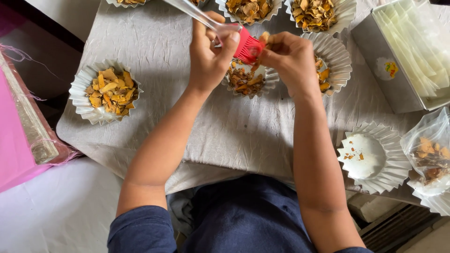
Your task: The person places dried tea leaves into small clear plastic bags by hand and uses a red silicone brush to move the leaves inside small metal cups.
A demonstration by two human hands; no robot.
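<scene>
Brush on a dried piece, right over the middle cup.

The left hand (211,54) is pinching the clear handle of the red brush (247,47), fingers closed tight around it, while the right hand (290,61) is nipping a small yellow-brown piece (265,37) between fingertips and holding it against the bristles. Both are hovering just above a paper cup (246,80) of darker chips, with a second cup (333,61) half hidden behind the right wrist. Judging progress: several cups are already sitting full, one at the left (107,91) and two along the top (314,13); an emptied cup (370,157) with only crumbs is lying near the right, beside a filled clear bag (429,152). A tin of empty bags (412,56) is waiting, so plenty looks left.
</scene>
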